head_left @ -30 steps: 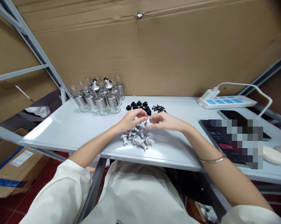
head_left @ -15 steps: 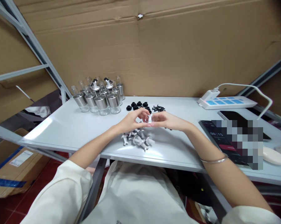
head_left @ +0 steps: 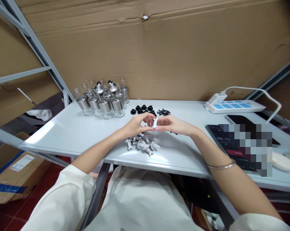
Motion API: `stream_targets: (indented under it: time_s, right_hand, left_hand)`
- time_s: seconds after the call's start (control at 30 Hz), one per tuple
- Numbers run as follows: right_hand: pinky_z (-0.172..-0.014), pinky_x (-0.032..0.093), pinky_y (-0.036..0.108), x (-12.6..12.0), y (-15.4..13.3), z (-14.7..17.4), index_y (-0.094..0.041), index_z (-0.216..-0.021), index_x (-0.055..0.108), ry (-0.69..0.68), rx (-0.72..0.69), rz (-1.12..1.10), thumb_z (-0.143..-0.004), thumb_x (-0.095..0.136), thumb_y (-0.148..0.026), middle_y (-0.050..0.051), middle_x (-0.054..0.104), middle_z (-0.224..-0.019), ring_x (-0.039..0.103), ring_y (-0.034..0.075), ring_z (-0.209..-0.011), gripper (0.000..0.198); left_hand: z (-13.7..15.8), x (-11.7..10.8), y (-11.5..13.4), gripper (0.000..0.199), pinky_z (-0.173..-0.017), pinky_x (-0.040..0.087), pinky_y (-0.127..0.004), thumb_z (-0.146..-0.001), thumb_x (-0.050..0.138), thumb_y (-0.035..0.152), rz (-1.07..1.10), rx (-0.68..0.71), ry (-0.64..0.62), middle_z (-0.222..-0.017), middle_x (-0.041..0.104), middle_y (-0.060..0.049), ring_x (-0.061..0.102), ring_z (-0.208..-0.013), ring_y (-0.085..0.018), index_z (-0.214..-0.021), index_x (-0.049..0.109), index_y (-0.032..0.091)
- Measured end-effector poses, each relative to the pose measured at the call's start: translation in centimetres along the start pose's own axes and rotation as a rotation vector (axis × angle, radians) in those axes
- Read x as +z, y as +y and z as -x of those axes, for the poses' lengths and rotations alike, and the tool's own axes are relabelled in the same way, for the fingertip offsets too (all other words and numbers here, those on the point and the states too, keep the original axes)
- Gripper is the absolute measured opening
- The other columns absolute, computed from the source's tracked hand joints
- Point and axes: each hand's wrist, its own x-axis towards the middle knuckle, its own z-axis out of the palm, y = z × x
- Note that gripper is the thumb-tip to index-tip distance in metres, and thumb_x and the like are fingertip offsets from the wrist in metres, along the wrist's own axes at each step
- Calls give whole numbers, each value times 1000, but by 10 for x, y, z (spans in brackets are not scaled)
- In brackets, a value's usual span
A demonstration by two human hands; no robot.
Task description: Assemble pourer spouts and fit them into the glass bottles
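Between my two hands is a small white pourer spout [head_left: 155, 123], upright above the table. The fingers of my left hand [head_left: 141, 123] are closed on its left side, and my right hand [head_left: 173, 124] pinches it from the right. Just below my hands lies a pile of white and grey pourer spouts [head_left: 145, 144]. Behind my fingers are several round black stoppers [head_left: 144, 107], partly hidden by my left hand. A small heap of thin black pieces [head_left: 164, 111] lies behind my right hand.
Several glass bottles with steel bands [head_left: 105, 107] stand at the back left, two with pourers fitted. To the right are a power strip [head_left: 236, 106] with a white cable, a phone showing a timer [head_left: 222, 141], another phone [head_left: 238, 120] and a cream oval object [head_left: 283, 161]. Cardboard [head_left: 159, 57] walls the back.
The white pourer spout has turned slightly between my fingers. Both hands stay in nearly the same place, and the things on the table lie as before.
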Motion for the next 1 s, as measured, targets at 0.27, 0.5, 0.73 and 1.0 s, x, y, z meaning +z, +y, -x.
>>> stream_targets:
  time_s: [0.27, 0.5, 0.73, 1.0]
  right_hand:
    - [-66, 38, 29, -7, 3, 3, -16, -84, 64, 44, -27, 19, -77, 58, -51, 3, 60, -75, 52, 15, -69, 37]
    - [-63, 42, 30, -30, 15, 10, -17, -80, 64, 322, 126, 318, -73, 59, -45, 4, 64, -73, 54, 16, -65, 29]
    - [-62, 43, 31, -52, 30, 18, -19, -73, 66, 189, 304, 509, -65, 60, -33, 5, 67, -70, 57, 18, -65, 17]
    - [-62, 42, 31, -58, 46, 22, -21, -70, 64, 71, 330, 456, -60, 59, -30, 2, 63, -66, 53, 18, -63, 14]
  left_hand:
    - [1, 0, 1, 35, -66, 46, -22, -73, 72, 33, -35, -3, 20, -92, 66, -4, 61, -79, -13, -100, 57, 17]
    - [1, 0, 0, 37, -66, 45, -22, -73, 71, 34, -51, -57, -1, -91, 67, -4, 63, -81, -13, -103, 56, 18]
    - [1, 1, -2, 37, -64, 44, -21, -73, 72, 32, -30, -43, -10, -90, 66, -3, 62, -77, -12, -103, 55, 18]
    - [1, 1, 0, 36, -64, 43, -21, -73, 72, 29, -24, -29, -10, -88, 66, -2, 62, -75, -11, -102, 55, 17]
